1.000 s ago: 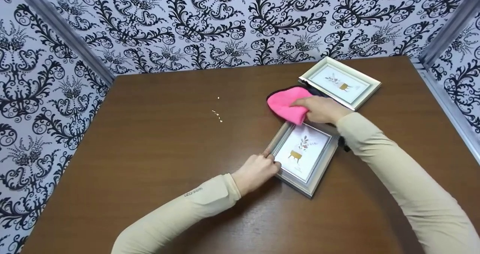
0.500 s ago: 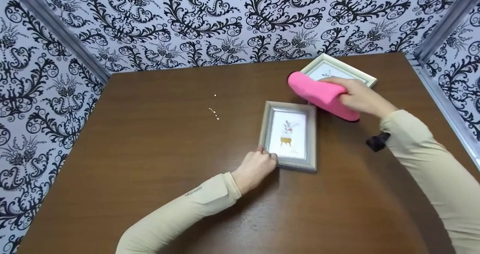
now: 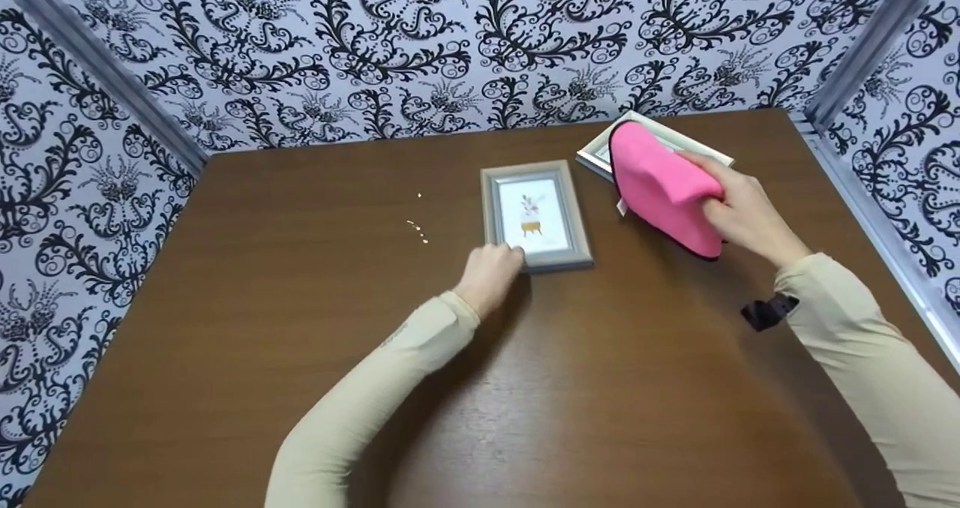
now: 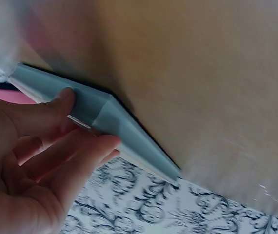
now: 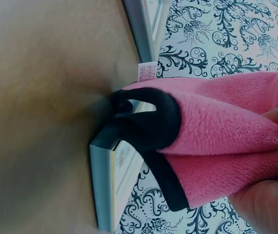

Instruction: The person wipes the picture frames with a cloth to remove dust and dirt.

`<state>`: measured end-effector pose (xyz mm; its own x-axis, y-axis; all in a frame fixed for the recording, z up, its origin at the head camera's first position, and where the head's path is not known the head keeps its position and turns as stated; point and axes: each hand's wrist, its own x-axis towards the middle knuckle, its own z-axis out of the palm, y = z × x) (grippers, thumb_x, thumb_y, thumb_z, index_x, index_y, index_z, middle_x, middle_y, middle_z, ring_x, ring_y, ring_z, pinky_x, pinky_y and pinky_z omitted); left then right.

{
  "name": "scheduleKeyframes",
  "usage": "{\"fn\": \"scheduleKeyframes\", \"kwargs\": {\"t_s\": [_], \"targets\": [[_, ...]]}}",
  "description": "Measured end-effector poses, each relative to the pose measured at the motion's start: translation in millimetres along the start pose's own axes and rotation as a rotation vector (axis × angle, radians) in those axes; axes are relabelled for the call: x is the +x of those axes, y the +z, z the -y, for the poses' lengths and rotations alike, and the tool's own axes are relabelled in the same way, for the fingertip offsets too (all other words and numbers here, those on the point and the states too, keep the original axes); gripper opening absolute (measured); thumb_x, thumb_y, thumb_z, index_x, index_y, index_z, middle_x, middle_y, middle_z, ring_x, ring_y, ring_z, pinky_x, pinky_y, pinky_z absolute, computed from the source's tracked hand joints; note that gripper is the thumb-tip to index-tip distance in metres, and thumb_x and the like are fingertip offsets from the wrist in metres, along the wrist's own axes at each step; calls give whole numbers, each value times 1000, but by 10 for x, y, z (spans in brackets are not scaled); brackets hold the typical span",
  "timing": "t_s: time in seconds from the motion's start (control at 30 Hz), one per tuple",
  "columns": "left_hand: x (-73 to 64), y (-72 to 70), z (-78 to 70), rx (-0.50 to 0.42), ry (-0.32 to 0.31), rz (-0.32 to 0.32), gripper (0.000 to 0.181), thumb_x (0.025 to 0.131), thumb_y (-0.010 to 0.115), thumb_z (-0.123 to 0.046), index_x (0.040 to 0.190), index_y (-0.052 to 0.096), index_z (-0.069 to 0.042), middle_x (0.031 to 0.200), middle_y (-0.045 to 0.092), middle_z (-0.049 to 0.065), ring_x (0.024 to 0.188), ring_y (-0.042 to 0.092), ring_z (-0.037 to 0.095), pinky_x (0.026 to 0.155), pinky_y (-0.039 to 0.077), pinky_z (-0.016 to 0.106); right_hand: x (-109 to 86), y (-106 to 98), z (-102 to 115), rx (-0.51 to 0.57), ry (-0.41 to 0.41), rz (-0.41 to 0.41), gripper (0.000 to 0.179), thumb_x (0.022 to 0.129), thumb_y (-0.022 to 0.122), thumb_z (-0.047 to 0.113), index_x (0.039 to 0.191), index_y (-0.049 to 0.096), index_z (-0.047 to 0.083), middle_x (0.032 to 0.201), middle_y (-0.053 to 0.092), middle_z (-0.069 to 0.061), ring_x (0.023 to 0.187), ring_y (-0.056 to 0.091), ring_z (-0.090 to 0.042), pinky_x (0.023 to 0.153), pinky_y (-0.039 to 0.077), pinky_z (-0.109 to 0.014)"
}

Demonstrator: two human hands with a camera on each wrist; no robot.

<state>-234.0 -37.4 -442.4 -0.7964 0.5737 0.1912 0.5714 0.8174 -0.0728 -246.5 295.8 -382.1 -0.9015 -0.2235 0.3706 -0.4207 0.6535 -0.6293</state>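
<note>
A silver-beige picture frame point(image 3: 577, 226) with a potted-plant print lies face up at the middle of the table. My left hand point(image 3: 489, 272) grips its near left corner; in the left wrist view the thumb and a finger press on the two edges meeting there. My right hand point(image 3: 750, 215) holds a pink fleecy cloth point(image 3: 660, 178) with black edging and a small white label point(image 5: 147, 71). The cloth hangs in front of a cream picture frame point(image 3: 596, 155) at the back right and hides much of it.
Several small pale crumbs point(image 3: 416, 228) lie on the brown table point(image 3: 300, 283), left of the nearer frame. Patterned black-and-white walls point(image 3: 375, 58) enclose the back and sides. A black wrist device point(image 3: 769, 313) sits at the right cuff.
My left hand has moved the silver-beige frame left and back, turning it to stand nearly straight. My right hand has lifted the cloth off it and carried it right, before the cream frame.
</note>
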Motion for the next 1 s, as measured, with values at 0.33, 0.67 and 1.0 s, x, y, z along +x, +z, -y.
{"fn": "scheduleKeyframes", "kwargs": {"t_s": [0.33,0.67,1.0], "targets": [[296,72,366,-49,-109,18,10,84,61,6,89,67,1,87,68,18,78,67,36,63,56,45,-273,284,65,-75,-170,104,70,69,53,-24,135,53,1,132,54,-23,119,51,-44,99,39,-56],[391,63,520,-117,-164,67,9,84,63,2,91,68,-1,90,68,20,82,66,39,64,55,48,-736,935,444,-351,-210,378,56,86,66,13,137,50,-2,136,48,-28,125,46,-43,102,36,-56],[321,71,677,-227,-244,55,16,89,65,-12,102,66,-4,114,63,16,95,65,38,72,54,51,-788,1120,705,-487,-277,505,72,92,54,54,142,46,4,139,47,-25,128,42,-44,98,36,-62]]}}
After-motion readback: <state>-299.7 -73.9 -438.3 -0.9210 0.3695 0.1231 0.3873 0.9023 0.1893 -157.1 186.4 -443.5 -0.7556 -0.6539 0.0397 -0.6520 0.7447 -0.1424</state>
